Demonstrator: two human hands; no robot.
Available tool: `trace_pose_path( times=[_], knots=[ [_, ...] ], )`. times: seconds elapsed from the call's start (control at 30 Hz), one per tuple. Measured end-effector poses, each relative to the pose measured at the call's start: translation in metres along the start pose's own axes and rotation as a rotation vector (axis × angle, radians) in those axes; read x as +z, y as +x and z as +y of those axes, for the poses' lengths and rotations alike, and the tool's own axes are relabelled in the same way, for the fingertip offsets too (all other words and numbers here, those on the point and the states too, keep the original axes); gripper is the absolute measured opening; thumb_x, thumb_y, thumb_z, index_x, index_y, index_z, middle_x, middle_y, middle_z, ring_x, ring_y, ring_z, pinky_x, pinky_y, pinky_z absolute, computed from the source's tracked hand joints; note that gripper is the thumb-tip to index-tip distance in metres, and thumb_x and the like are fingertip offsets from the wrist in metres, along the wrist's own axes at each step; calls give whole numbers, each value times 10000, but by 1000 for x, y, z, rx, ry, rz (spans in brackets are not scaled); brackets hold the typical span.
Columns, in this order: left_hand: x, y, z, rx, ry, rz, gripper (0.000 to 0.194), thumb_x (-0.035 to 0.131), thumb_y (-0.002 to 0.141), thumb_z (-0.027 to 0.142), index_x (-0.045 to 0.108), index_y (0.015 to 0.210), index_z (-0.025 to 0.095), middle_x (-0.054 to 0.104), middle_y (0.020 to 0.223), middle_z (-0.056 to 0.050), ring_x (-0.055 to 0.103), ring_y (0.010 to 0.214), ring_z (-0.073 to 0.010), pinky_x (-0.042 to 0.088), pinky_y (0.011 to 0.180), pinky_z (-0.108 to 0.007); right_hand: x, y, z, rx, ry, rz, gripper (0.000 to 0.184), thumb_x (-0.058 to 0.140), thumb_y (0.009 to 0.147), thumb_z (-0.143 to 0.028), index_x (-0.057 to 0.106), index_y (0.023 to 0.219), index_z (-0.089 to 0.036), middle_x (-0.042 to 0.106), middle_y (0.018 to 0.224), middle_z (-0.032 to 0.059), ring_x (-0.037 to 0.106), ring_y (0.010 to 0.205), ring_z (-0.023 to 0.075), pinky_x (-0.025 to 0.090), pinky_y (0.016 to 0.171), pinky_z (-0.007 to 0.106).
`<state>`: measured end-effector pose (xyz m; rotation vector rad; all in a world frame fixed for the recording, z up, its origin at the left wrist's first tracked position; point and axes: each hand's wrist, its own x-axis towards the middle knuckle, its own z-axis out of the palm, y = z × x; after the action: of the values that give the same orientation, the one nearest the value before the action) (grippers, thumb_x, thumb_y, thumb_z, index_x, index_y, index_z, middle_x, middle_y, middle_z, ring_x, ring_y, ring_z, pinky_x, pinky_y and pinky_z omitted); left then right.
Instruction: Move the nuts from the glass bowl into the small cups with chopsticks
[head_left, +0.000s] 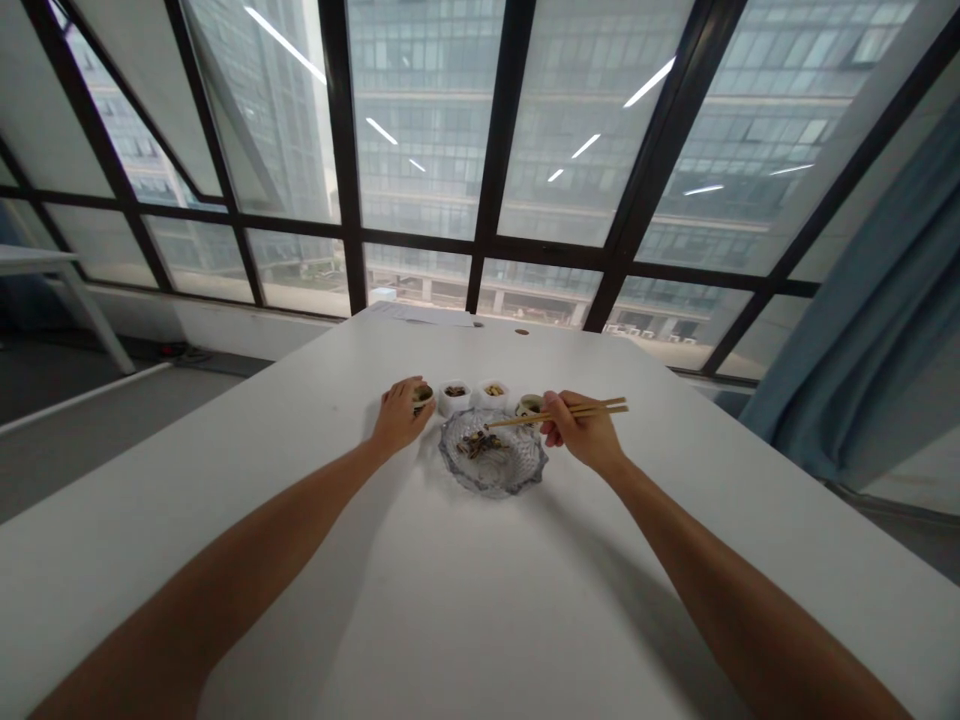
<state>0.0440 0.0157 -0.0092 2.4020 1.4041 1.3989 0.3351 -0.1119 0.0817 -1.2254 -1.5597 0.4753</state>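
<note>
A clear glass dish with mixed dark and pale bits lies in the middle of the white table. My right hand is closed round a pair of wooden chopsticks, whose tips reach over the dish's far side. Behind the dish stands a row of small cups. My left hand is wrapped round the leftmost cup. Two white cups hold brown and yellowish bits. A fourth cup stands just left of my right hand.
Sheets of paper and a small round brown object lie at the table's far edge. Large dark-framed windows stand behind. A blue curtain hangs at the right, and another white table stands far left.
</note>
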Motion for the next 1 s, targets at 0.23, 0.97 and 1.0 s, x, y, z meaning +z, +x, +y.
trace_pose_path(
  times=[0.23, 0.97, 1.0],
  knots=[
    [4, 1, -3, -30, 38, 25, 466, 681, 864, 344, 526, 1283, 213, 594, 1423, -151, 542, 1332, -323, 438, 1101, -511, 2, 8, 3, 126, 380, 111, 620, 762, 684, -781, 625, 664, -177, 632, 495, 30, 538, 334, 129, 415, 302, 223],
    [10, 3, -10, -57, 14, 37, 633, 796, 769, 310, 495, 1320, 227, 628, 1320, -121, 591, 1238, -305, 498, 1076, -472, -5, 13, 6, 183, 608, -8, 583, 840, 638, -727, 639, 665, -180, 608, 468, 2, 496, 320, 105, 397, 297, 206],
    [10, 3, -10, -34, 11, 33, 641, 801, 760, 300, 496, 1319, 231, 623, 1317, -116, 585, 1243, -303, 498, 1079, -468, -5, 13, 5, 175, 615, -18, 583, 837, 642, -729, 639, 662, -181, 607, 467, 0, 493, 318, 103, 398, 298, 206]
  ],
)
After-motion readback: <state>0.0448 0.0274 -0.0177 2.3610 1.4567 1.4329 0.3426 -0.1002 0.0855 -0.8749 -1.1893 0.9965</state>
